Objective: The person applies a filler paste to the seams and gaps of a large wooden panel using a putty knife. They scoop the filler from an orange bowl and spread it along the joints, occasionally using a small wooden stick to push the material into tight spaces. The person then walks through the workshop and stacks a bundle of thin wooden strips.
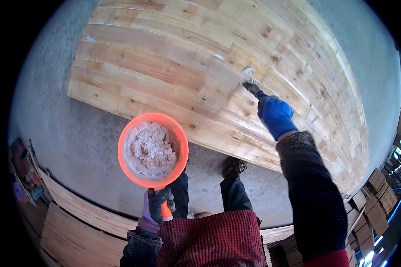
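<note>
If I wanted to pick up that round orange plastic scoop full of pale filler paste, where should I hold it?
Probably by the short handle on the near edge of the round orange plastic scoop, coming from below, as the gloved left hand does. The bowl is wide and filled with pale filler paste, so gripping the rim would likely tilt it or touch the paste.

Woodworking shop / timber yard, prob. a panel-making floor. Big glued-up wood panel [200,75] w/ knots & visible board joints fills the upper centre, lying flat on a bare grey concrete floor [71,138]. More boards [75,231] of the same pale wood lie at lower left, and stacks of cut wood blocks [378,196] sit at lower right. An orange scoop [152,150] of pale putty-like filler, centre frame, plus work gloves fit a shop setting.
</note>
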Demonstrator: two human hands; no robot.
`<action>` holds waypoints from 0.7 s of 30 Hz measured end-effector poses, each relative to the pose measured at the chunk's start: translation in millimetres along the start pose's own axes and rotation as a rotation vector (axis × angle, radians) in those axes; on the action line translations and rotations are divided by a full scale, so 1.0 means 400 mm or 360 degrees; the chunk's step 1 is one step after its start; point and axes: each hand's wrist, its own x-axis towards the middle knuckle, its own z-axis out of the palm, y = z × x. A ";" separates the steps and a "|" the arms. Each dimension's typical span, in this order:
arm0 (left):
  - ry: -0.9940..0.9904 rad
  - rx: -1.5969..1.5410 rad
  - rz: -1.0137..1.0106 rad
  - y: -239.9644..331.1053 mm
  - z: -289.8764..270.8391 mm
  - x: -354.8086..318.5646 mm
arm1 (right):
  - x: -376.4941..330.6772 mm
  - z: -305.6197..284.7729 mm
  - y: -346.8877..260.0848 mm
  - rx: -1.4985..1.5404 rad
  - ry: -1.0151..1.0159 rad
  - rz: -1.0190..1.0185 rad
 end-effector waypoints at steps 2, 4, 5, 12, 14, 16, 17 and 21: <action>-0.0010 0.0037 0.0025 0.010 0.021 -0.012 | 0.037 -0.087 0.011 0.0008 -0.0088 0.0067; -0.0023 0.0093 0.0074 0.015 0.041 -0.023 | 0.069 -0.042 0.016 0.0159 0.0166 0.0062; -0.0014 0.0061 0.0054 0.015 0.041 -0.027 | 0.072 -0.013 -0.007 0.0177 0.0083 0.0123; -0.0022 0.0029 0.0034 0.007 0.041 -0.032 | 0.049 -0.076 -0.019 0.0510 0.0101 0.0054; -0.0059 0.0033 0.0018 0.009 0.047 -0.022 | 0.088 -0.016 -0.037 0.0484 0.0218 0.0185; -0.0053 0.0009 -0.0037 0.019 0.052 -0.039 | 0.076 0.017 -0.089 0.0470 0.0099 0.0313; -0.0039 -0.0007 -0.0012 0.013 0.039 -0.034 | 0.065 0.028 -0.118 0.0456 0.0057 0.0320; -0.0016 -0.0014 0.0022 -0.004 0.025 -0.023 | 0.086 -0.071 -0.023 0.0536 0.0123 0.0105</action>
